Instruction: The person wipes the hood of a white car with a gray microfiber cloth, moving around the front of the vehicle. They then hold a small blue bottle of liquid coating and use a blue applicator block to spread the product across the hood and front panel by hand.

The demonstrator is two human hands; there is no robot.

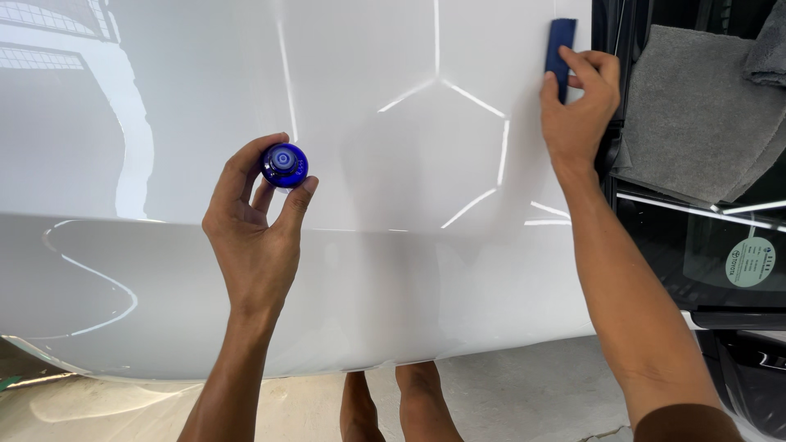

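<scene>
My left hand holds a small blue glass bottle between thumb and fingers, its open top facing me, in front of a glossy white car panel. My right hand presses a dark blue applicator pad against the panel near its upper right edge. The panel reflects bright strip lights in a hexagon pattern.
A grey cloth lies over the dark glass to the right of the panel. A round green sticker sits on the glass. Below the panel are a concrete floor and my bare legs.
</scene>
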